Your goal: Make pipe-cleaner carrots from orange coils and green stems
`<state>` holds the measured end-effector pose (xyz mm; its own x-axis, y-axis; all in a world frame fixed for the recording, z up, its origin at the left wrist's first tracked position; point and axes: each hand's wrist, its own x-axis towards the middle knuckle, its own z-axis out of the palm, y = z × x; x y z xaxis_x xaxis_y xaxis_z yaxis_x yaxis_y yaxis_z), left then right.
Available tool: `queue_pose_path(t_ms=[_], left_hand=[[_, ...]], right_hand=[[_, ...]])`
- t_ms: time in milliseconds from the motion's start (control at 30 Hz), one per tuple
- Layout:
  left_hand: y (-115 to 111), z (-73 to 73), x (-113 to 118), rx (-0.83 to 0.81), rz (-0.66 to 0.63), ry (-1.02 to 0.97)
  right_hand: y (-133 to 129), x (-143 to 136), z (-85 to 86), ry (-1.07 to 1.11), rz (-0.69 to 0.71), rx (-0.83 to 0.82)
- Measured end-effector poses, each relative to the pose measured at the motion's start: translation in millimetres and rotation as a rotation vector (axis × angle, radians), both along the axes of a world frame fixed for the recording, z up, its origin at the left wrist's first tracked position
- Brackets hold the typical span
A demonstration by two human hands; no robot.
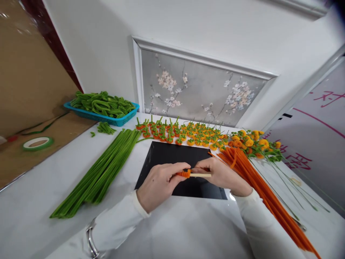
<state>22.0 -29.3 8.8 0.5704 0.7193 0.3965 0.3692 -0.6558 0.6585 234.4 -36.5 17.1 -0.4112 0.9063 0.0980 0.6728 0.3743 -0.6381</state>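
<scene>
My left hand [159, 181] pinches an orange fuzzy pipe cleaner [184, 174] coiled around a pale wooden stick [201, 175]. Close on its right, my right hand [219, 173] has its fingers bent and closed at the stick, with a bit of orange between them; whether they grip the stick or the pipe cleaner's end, I cannot tell. Both hands are above a black flat board [175, 154]. To the right lies a long bundle of orange pipe cleaners [258, 187], and to the left a bundle of green pipe cleaners [104, 174].
Behind the board stand rows of small orange and yellow pumpkin shapes with green stems [198, 136]. A blue basket [118, 120] of bent green pieces stands back left, near green tape [37, 143]. Orange flowers [253, 142] with long thin stems lie at the right.
</scene>
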Motion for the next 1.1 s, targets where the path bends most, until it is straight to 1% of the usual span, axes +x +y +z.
queue_pose_path(t_ms=[100,233,300,400,600,700,833,933,1100], left_hand=[[2,0.4,-1,-0.06,0.006,-0.067],[6,-2.1,-2,-0.142,0.045,-0.101],[7,-3.8,-3,-0.149,0.062,-0.098],[9,-5.1,-4,-0.113,0.065,-0.073],[11,-2.9,-4,-0.031,0.045,0.004],[11,-2.2,-4,-0.008,0.023,0.045],[10,-4.6,-5,0.035,0.0,0.099],[9,-7.0,-5,0.065,-0.02,0.132],[8,-8.3,-3,0.091,-0.061,0.192]], right_hand=[[-4,-1,0.1,0.008,0.027,0.01],[-11,-4,-0.7,-0.007,0.166,-0.039],[-14,-6,0.1,-0.02,0.218,-0.032],[-18,-9,3.3,-0.037,0.247,0.044],[-25,-12,9.7,-0.167,0.178,0.231],[-29,-13,12.3,-0.19,0.146,0.295],[-32,-15,15.2,-0.146,0.045,0.381],[-28,-14,14.9,-0.089,-0.027,0.453],[-20,-16,10.5,-0.019,-0.027,0.461]])
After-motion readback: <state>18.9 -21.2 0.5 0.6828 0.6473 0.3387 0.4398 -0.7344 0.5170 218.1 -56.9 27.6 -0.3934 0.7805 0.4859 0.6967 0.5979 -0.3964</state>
